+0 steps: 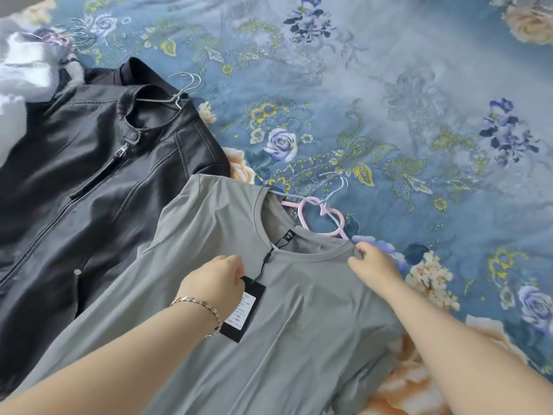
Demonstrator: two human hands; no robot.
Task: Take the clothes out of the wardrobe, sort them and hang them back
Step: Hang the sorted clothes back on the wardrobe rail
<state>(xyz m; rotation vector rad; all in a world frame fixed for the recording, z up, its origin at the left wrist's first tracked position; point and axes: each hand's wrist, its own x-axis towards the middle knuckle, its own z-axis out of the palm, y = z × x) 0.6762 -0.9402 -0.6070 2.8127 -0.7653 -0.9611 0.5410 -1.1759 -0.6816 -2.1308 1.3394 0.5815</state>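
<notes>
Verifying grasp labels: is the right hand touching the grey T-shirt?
Touching. The head view shows the right hand pinching the grey T-shirt at the neckline edge. The fingertips are closed on the fabric and no gap is visible.

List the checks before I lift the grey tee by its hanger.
1. Grip of right hand on tee collar: ok, it pinches.
2. Grip of left hand on tag: cannot tell.
3. Seat of blue hanger in the neck: ok.
4. Is blue hanger free of pink hanger: not ok, they cross.
5. Is tee clear of jacket: not ok, it overlaps.
</notes>
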